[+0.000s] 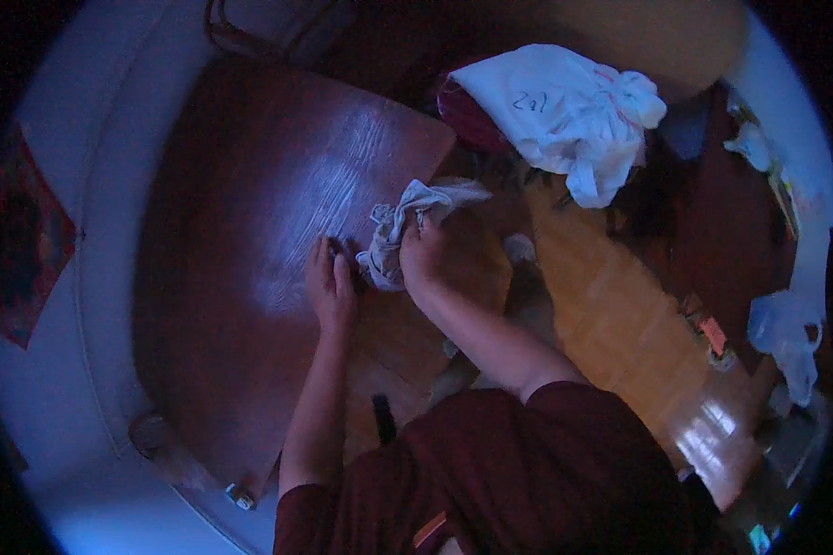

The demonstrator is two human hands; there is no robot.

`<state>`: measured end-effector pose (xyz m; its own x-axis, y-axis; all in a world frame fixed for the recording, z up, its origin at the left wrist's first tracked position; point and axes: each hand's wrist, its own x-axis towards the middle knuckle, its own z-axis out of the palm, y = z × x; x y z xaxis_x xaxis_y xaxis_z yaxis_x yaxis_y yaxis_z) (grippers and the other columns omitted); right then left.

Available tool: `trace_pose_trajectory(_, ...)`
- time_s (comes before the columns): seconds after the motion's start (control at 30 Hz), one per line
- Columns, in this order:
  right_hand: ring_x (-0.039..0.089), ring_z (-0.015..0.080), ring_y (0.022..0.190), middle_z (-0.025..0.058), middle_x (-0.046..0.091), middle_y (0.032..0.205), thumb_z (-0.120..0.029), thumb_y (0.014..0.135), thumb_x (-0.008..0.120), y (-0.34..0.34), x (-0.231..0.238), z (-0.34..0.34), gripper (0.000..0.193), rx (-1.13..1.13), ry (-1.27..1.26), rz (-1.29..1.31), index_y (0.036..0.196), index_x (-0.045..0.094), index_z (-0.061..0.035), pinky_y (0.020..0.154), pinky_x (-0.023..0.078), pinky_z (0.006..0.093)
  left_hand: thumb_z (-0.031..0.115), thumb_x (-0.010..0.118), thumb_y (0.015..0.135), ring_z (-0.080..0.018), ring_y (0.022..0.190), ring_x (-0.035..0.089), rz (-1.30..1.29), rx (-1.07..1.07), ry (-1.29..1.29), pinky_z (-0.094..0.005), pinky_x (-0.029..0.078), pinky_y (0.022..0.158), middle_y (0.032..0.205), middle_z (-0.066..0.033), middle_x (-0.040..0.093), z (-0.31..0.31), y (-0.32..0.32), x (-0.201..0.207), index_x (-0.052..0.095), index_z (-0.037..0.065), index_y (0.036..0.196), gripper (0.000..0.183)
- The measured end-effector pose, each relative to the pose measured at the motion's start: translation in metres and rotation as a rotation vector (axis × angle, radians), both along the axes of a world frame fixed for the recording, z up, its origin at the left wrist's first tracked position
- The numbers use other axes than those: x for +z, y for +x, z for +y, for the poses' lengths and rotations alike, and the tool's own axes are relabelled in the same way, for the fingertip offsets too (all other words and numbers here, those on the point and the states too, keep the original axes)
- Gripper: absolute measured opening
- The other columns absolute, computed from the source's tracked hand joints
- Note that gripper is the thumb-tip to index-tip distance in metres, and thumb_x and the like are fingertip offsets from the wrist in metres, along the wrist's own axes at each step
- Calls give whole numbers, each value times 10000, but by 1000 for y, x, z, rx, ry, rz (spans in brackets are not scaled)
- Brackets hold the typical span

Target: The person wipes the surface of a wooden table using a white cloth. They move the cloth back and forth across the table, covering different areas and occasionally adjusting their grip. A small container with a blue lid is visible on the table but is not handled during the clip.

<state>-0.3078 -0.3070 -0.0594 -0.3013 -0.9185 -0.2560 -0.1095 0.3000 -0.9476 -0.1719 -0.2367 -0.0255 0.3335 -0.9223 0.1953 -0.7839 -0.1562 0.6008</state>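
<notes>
A crumpled light grey cloth (389, 245) is bunched in my right hand (423, 254), whose fingers close round it by the right edge of a dark reddish-brown wooden table (222, 231). One loose end of the cloth sticks out to the right. My left hand (330, 287) is just left of the cloth, over the table's edge. Its fingers and thumb curl around a small dark thing (336, 246) that is too dim to name.
A white plastic bag (555, 111) with a knotted top sits on a dark red seat beyond the table. Shiny wooden floor (602, 287) runs to the right. Another thin plastic bag (791, 338) hangs at the far right. A patterned red cloth (28, 240) is on the left wall.
</notes>
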Motion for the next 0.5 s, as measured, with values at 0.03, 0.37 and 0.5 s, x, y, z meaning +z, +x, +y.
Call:
trace_pose_trajectory(0.03,578,360,980,220,613,1043,-161,896,509,6,-16,-4,279,-49,-23,-55,1099,573,19,844,432,400,268,482,895,-385,1261,383,-134,-18,13,-477,277,1045,1333,-216,457,15,4,9,512,22,1267,447)
trace_pose_trajectory(0.37,545,429,992,268,588,1027,-176,864,531,-22,10,-38,281,-43,-147,114,1021,565,56,888,417,459,328,492,873,-396,1289,335,-557,22,127,-502,252,1048,1395,-213,379,103,63,12,460,6,1299,535)
trace_pose_trajectory(0.5,460,424,1157,276,489,1231,-174,866,552,21,-2,51,397,55,-177,117,1190,472,42,981,364,438,335,494,869,-400,1282,341,-576,-1,148,-503,257,1044,1386,-216,389,99,65,1,470,15,1293,532)
